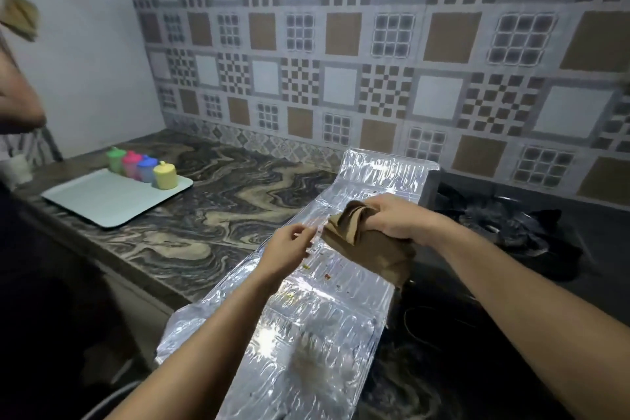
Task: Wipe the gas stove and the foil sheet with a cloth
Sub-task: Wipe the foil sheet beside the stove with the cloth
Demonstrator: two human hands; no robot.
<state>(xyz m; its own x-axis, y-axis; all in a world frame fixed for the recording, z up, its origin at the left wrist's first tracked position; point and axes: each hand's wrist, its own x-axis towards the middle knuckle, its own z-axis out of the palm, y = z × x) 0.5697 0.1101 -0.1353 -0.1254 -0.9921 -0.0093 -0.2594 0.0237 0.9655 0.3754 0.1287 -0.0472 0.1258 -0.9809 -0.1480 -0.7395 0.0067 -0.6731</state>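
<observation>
- The brown cloth (366,242) was bunched in the right hand (395,220), fingers closed around its upper folds, and its loose end was let hang onto the foil sheet (306,334) — a grip suited, it was judged, to pressing and dragging.
- The left edge of the foil was pinched between the fingertips of the left hand (289,249), just beside the cloth; the thin sheet was apparently being held down so it would not slide or crumple under the wipe.
- Small reddish and yellow crumbs (328,275) were seen on the foil just below the cloth, so the wiping there was judged unfinished.
- The foil was laid from the backsplash wall toward the counter's front edge, its near corner overhanging that edge; care at this unsupported corner was called for.
- The gas stove (511,225) was set on the counter against the foil's right edge, dark and blurred; little room was left on that side.
- Open marbled counter (211,215) was left to the foil's left, giving room for strokes to run off.
- Toward the counter's far left corner, a pale tray (102,201) carrying four coloured lidded cups (141,168) was kept well apart.
</observation>
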